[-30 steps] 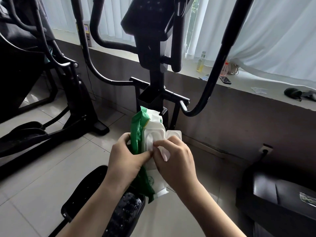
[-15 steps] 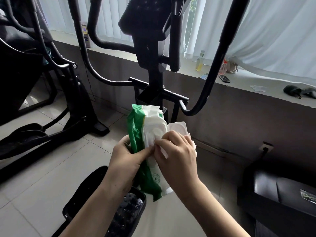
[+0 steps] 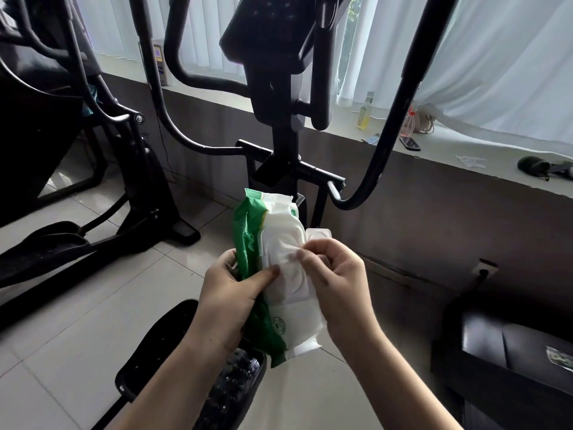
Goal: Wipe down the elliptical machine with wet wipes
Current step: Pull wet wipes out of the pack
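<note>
Spreading across the lower left: pale floor tiles. Running along the upper right: windowsill under white curtains, carrying a small yellow bottle and a dark phone, both well apart from the hands. Standing at centre frame: black elliptical machine, console at top, curved handle bars sweeping down on either side, studded pedal lying at bottom centre beneath the forearms. Occupying the left edge: second black exercise machine. Sitting at lower right: black box, just below a wall socket.

Being held upright at centre, in front of the machine's column and above the pedal: green-and-white pack of wet wipes, white lid flap hanging open to the right. Gripping the pack's green side: left hand, fingers curled behind, thumb lying across the front. Working at the pack's opening: right hand, fingers curled, thumb and forefinger pinching there; blur hiding whether a wipe is between them.
</note>
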